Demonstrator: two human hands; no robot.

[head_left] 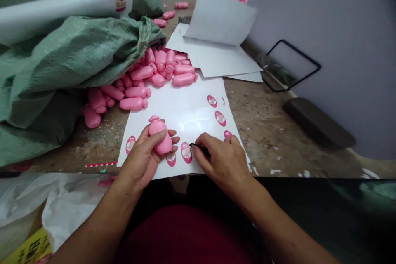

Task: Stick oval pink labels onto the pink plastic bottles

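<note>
Small workshop, by the look: stained, fleck-marked table, loose pink bottles heaped by a green sack, oval-sticker sheet.

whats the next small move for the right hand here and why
Probably ease the black tool under the oval sticker and lift its edge: the right hand holds the tip at or near that edge, and the left hand's pink bottle shows no sticker on its visible side.
</note>
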